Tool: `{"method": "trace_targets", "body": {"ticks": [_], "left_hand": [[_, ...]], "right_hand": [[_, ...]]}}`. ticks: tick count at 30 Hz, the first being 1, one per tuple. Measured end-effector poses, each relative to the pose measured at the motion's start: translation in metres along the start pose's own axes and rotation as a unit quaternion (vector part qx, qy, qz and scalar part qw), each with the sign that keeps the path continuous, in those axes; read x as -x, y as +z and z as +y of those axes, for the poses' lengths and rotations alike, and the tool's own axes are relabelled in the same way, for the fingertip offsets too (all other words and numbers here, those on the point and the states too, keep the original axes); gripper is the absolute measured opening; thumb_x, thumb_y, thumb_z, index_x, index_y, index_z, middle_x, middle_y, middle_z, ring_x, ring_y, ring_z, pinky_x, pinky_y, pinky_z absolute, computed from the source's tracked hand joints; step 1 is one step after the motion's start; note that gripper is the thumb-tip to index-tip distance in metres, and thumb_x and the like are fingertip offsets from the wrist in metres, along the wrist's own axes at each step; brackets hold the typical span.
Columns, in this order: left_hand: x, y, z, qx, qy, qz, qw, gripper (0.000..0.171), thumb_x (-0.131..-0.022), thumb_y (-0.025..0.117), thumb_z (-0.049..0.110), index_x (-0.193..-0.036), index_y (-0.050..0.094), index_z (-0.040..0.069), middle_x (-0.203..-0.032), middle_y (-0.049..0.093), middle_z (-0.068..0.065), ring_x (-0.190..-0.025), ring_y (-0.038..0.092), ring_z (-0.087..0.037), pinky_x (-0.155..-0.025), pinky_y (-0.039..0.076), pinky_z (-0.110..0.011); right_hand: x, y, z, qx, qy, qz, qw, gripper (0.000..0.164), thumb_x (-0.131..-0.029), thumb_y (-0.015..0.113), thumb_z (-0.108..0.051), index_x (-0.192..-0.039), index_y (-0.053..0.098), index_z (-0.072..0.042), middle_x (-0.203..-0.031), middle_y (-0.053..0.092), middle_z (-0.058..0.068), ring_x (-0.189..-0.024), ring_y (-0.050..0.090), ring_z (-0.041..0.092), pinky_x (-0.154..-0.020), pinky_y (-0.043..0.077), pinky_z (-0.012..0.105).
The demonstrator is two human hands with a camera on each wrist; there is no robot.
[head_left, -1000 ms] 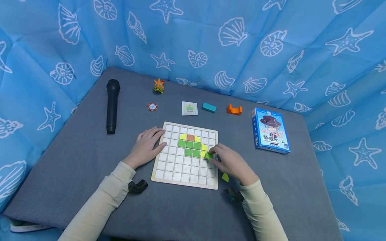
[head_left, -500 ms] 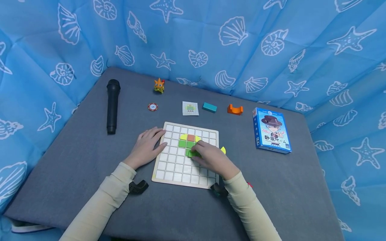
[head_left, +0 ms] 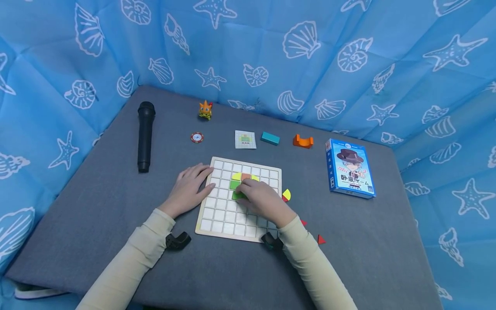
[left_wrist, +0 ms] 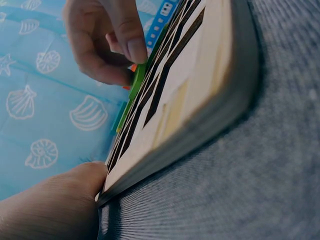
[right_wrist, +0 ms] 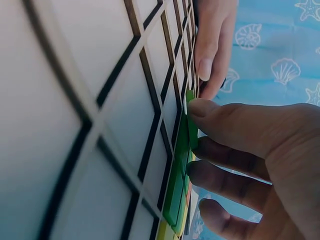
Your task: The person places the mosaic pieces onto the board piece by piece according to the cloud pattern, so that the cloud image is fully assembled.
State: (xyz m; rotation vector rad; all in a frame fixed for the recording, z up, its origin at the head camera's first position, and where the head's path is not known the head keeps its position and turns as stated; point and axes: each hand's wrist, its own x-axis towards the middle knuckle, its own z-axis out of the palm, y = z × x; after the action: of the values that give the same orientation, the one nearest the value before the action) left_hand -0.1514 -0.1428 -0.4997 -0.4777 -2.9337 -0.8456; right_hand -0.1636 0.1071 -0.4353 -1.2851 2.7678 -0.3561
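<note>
The right hand [head_left: 263, 200] pinches a flat green tile [right_wrist: 192, 122] between thumb and fingertips over the left-central part of a square wooden board with white cells [head_left: 232, 235]. The left hand [head_left: 187, 189] is relaxed, gripping nothing, its fingers at the board's left edge and its thumb reaching that rim, to the left of the tile. Whether the tile's lower edge sits in a cell is hard to tell. The right hand covers much of the board's middle, partly hiding the green and yellow pieces there. Just beyond the board's right edge lies a yellow rounded piece [head_left: 287, 193] with a red piece [head_left: 285, 199] showing only in part; farther out is a small red triangle [head_left: 321, 239]. Both forearms are cut off.
</note>
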Motion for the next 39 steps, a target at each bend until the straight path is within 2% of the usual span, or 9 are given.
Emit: {"method": "trace_targets", "body": {"ticks": [13,22,39], "left_hand": [[-0.001,0.001,-0.001,-0.007,-0.005,-0.001,1.0,0.055,-0.098,0.048,0.047,-0.144,0.043,0.018,-0.148,0.04,-0.007,-0.143,0.026,-0.029,-0.113,0.018,-0.055],[-0.001,0.003,-0.003,-0.008,-0.003,0.001,1.0,0.056,-0.098,0.048,0.048,-0.144,0.043,0.019,-0.148,0.04,-0.006,-0.143,0.026,-0.029,-0.113,0.018,-0.055],[-0.001,0.001,0.0,-0.009,-0.008,-0.003,0.9999,0.055,-0.098,0.048,0.047,-0.145,0.043,0.018,-0.148,0.04,-0.006,-0.143,0.026,-0.029,-0.114,0.017,-0.055]], "right_hand": [[-0.008,0.004,-0.007,0.038,0.001,-0.009,0.999,0.023,-0.087,0.072,-0.025,-0.106,0.07,-0.014,-0.102,0.065,-0.002,-0.088,0.062,0.011,-0.081,0.053,0.026],[-0.01,0.003,-0.01,0.03,0.014,-0.028,0.999,0.025,-0.087,0.073,-0.024,-0.109,0.07,-0.014,-0.103,0.065,-0.002,-0.091,0.061,0.011,-0.083,0.053,0.026],[-0.006,0.005,-0.008,0.038,-0.001,-0.004,0.999,0.022,-0.087,0.072,-0.023,-0.108,0.07,-0.014,-0.102,0.064,-0.002,-0.091,0.062,0.01,-0.08,0.054,0.025]]}}
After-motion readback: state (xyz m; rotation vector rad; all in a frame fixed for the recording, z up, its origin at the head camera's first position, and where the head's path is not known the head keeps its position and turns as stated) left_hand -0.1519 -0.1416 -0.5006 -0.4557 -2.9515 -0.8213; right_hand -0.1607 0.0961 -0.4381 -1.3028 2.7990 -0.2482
